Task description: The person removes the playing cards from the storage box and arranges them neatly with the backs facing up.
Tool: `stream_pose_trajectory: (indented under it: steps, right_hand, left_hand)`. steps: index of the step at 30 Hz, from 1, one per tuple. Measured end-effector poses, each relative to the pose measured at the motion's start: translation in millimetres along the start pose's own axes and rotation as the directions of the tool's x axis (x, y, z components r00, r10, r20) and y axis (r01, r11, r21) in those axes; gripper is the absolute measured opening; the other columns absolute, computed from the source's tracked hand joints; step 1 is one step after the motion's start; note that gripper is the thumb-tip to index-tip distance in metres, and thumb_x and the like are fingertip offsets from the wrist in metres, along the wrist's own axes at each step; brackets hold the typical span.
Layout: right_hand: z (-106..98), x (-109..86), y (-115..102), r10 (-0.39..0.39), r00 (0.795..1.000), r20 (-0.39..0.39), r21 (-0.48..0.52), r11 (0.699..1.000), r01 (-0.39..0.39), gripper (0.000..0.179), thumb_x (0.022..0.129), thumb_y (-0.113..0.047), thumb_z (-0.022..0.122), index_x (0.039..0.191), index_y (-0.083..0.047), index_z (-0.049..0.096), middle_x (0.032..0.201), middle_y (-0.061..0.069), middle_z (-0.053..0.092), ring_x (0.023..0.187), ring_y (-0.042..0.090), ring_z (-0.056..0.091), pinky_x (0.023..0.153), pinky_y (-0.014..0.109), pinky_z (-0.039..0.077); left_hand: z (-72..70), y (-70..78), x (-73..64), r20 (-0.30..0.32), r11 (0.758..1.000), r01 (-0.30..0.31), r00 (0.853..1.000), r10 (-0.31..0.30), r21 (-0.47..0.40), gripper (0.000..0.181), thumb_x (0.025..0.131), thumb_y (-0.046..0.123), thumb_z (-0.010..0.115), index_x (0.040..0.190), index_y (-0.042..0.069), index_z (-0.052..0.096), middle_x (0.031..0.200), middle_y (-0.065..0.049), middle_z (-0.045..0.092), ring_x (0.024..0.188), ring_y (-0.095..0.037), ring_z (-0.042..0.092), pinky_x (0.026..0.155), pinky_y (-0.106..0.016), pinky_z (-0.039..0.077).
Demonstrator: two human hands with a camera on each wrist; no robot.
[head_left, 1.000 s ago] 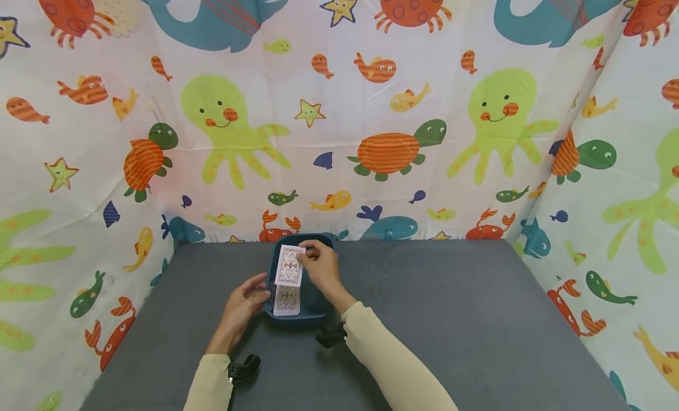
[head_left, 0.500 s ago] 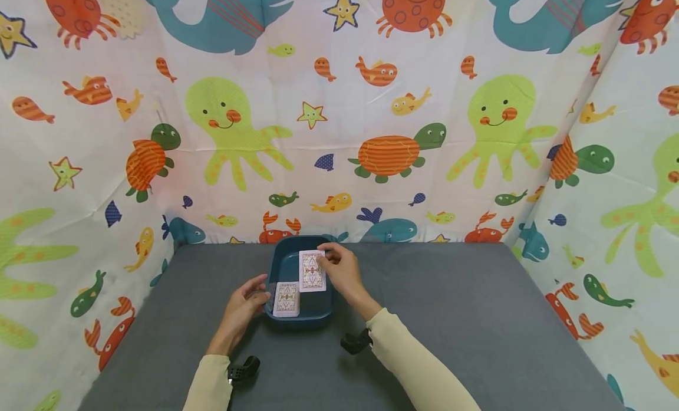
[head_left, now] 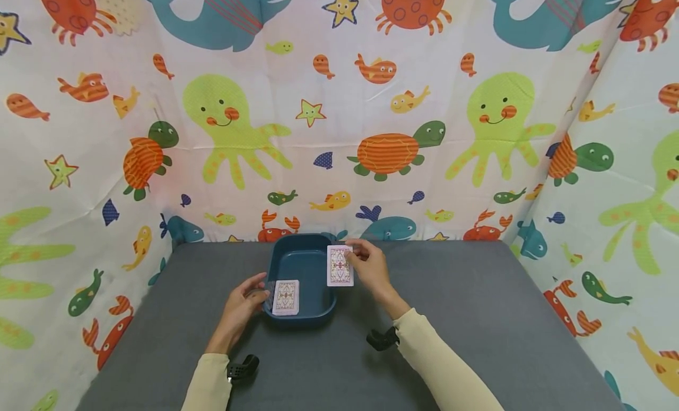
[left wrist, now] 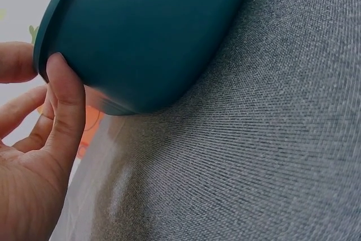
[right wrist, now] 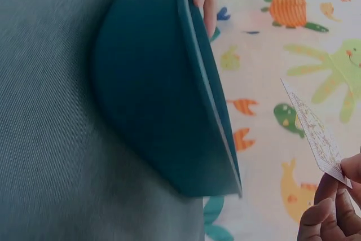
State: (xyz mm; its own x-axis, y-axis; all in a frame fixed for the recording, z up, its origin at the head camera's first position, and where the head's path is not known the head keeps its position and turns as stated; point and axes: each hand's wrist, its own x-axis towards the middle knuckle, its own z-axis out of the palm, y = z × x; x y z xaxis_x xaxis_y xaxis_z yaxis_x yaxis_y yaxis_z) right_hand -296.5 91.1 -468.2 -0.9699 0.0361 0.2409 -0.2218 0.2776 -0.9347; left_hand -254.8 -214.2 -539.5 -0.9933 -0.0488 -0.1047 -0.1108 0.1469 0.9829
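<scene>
- On the bench [head_left: 451, 316], in the head view, we see the right hand [head_left: 371, 268] pinching a playing card [head_left: 338, 266] by its upper right part, its fingers closed narrowly together. The card shows a patterned back and overlaps the right rim of a blue tray [head_left: 314, 294]. The left hand [head_left: 241, 308] is at the tray's left rim. In the tray's near left part we see a pile of cards [head_left: 286, 298], patterned back up; we cannot count them.
- From the left wrist, we see the left thumb against the tray's outer wall and another finger at its rim, a narrow grip on the edge; the remaining fingers curve loosely, apart.
- From the right wrist, we see the card pinched at one corner, tilted, apart from the tray. Across the tray, the left hand's fingers show at the rim; its contents are hidden here.
</scene>
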Motion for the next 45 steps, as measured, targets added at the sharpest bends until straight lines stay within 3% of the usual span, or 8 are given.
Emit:
stream_pose_trajectory:
  steps: [12,19,29,45]
  right_hand:
    - [-31.4,9.0,29.2,0.023,0.999,-0.032,-0.023,0.999,-0.024,0.022,0.091,-0.010,0.067,0.113,-0.009,0.070,0.089,0.013,0.069,0.072,0.013,0.058,0.063,0.022,0.046]
    - [-37.8,18.6,44.7,0.060,0.997,-0.049,-0.102,0.993,-0.065,0.024,0.092,-0.012,0.066,0.116,-0.009,0.069,0.090,0.012,0.067,0.072,0.014,0.054,0.063,0.023,0.043]
    - [-27.1,32.6,61.2,0.177,0.981,-0.078,-0.138,0.973,-0.186,0.027,0.093,-0.019,0.067,0.119,-0.013,0.067,0.090,0.009,0.070,0.074,0.018,0.055,0.062,0.027,0.041]
    - [-8.7,46.0,83.9,0.249,0.967,-0.052,-0.147,0.956,-0.254,0.023,0.093,-0.021,0.068,0.115,-0.014,0.068,0.091,0.009,0.070,0.076,0.017,0.056,0.061,0.026,0.042]
  left_hand:
    - [2.4,0.6,3.4,-0.006,1.000,0.021,1.000,-0.021,0.015,0.051,0.095,0.013,0.061,0.144,0.018,0.049,0.133,-0.013,0.047,0.111,-0.026,0.055,0.081,-0.031,0.052]
    - [2.8,1.6,2.1,-0.004,1.000,0.027,1.000,-0.027,0.014,0.050,0.094,0.013,0.061,0.143,0.019,0.049,0.133,-0.012,0.047,0.113,-0.026,0.055,0.082,-0.030,0.051]
    - [0.9,-0.3,1.4,0.003,1.000,0.013,1.000,-0.013,0.000,0.052,0.094,0.012,0.062,0.144,0.017,0.048,0.134,-0.014,0.046,0.115,-0.029,0.055,0.081,-0.030,0.051]
    - [0.0,-0.3,1.4,0.000,1.000,0.020,1.000,-0.020,-0.003,0.052,0.094,0.012,0.061,0.144,0.017,0.048,0.133,-0.015,0.046,0.112,-0.028,0.056,0.080,-0.030,0.052]
